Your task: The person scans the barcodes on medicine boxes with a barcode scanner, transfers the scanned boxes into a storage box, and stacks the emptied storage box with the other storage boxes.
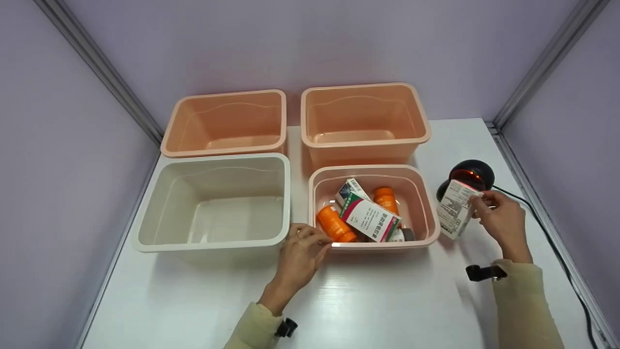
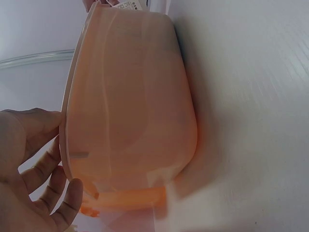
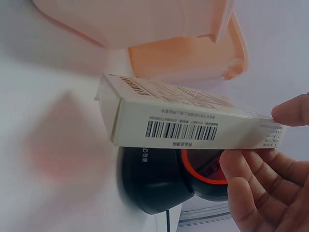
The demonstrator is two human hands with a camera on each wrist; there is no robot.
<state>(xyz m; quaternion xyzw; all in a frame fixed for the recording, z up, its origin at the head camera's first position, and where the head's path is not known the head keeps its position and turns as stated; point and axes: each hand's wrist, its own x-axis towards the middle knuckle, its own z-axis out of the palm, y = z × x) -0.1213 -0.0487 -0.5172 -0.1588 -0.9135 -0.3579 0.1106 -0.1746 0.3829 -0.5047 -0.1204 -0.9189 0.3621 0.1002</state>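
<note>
White box, just right of the pink bin, could slip — the right hand pinches only its end — while the left hand grips the bin's rim.

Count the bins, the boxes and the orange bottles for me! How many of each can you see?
Bins: 4 (white bin, pink bin, back left orange bin, back right orange bin)
Boxes: 3 (held box in the right hand, green-and-pink box, box under it)
Orange bottles: 2 (left bottle, right bottle)
Total: 9 in sight
</note>
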